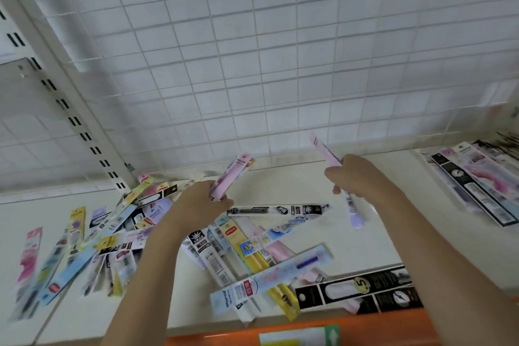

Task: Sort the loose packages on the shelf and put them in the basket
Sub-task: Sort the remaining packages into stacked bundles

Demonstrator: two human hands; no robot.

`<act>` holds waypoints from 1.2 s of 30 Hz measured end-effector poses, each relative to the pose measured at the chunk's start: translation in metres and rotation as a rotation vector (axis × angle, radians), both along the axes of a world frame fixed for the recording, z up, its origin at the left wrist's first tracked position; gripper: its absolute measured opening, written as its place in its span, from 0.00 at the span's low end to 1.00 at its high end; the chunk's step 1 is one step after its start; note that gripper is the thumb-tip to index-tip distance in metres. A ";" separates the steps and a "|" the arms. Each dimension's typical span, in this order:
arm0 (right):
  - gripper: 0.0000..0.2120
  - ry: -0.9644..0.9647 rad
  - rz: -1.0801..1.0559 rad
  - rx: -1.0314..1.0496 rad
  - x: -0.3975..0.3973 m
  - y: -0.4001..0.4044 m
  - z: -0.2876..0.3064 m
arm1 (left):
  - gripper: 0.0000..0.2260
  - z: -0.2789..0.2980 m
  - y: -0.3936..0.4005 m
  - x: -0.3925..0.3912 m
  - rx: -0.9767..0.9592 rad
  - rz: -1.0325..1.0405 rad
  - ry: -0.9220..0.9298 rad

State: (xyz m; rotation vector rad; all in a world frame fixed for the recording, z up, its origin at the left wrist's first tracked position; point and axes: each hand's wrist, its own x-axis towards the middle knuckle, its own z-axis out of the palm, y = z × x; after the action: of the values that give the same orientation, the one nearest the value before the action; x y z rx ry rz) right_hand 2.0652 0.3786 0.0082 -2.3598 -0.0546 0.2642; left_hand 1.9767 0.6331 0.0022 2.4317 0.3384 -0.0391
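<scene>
Left hand (200, 202) grips a pink, flat card-and-plastic package (230, 175) at centre frame; right hand (362, 177) pinches a pale lilac one (331, 157). Loose packages (118, 233) litter the white shelf (351, 233) at lower left. No basket is visible. Advise matching like designs before stacking.

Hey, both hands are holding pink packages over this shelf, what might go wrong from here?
1. The black package and others lie at the shelf's front edge; a brush from a forearm might knock them off.
2. The right hand holds its pink package mid-length, so it may slip.
</scene>
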 end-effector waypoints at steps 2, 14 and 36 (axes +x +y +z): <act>0.03 -0.025 -0.029 -0.036 -0.002 -0.011 0.002 | 0.06 -0.005 -0.010 0.006 0.037 -0.047 0.007; 0.12 -0.016 -0.004 -0.039 -0.014 -0.034 -0.020 | 0.11 -0.017 -0.052 0.038 0.476 -0.264 0.093; 0.10 -0.289 0.621 -0.415 -0.039 0.043 -0.024 | 0.10 0.007 -0.009 -0.054 0.217 0.351 -0.308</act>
State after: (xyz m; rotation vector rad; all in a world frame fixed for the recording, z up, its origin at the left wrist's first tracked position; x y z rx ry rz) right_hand 2.0264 0.4221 -0.0161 -2.7179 -0.9627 0.2408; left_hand 1.9226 0.6242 0.0093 2.5024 0.6476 0.5452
